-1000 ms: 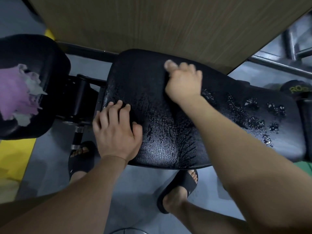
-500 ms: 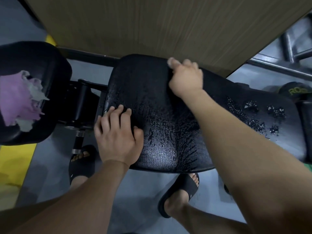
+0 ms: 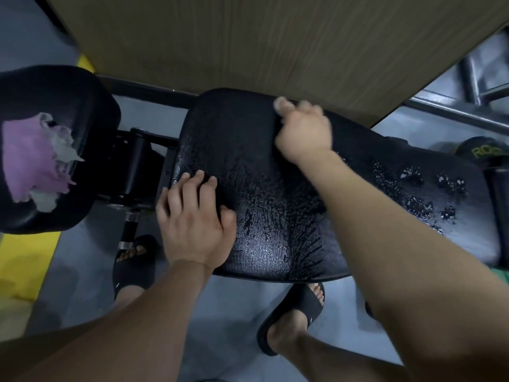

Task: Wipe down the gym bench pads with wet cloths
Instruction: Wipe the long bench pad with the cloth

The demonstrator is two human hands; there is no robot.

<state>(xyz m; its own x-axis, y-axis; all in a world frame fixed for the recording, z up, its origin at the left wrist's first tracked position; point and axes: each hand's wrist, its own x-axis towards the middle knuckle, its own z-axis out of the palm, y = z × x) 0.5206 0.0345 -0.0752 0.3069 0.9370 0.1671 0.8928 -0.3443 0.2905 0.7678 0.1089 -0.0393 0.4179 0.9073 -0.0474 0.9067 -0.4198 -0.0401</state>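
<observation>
The black bench pad [image 3: 275,216] lies across the middle, its left half streaked with water and droplets beaded on its right part. My left hand [image 3: 192,219] presses flat on the pad's near-left corner, fingers spread. At the pad's far edge, my right hand [image 3: 303,130] has its fingers curled, thumb up, gripping what looks like a dark cloth bunched under it; black on black, it is hard to make out. A pink and white cloth [image 3: 30,161] lies crumpled on a second black pad [image 3: 91,119] at the left.
A wood-grain panel [image 3: 248,45] overhangs the bench's far side. The black metal hinge frame [image 3: 137,166] joins the two pads. My feet in black slides [image 3: 292,312] stand on the grey floor below. A yellow floor strip [image 3: 24,257] is at the left, metal rails [image 3: 468,75] at the right.
My right hand has slid a little along the pad to its far edge. My left hand has stayed pressed on the near-left corner.
</observation>
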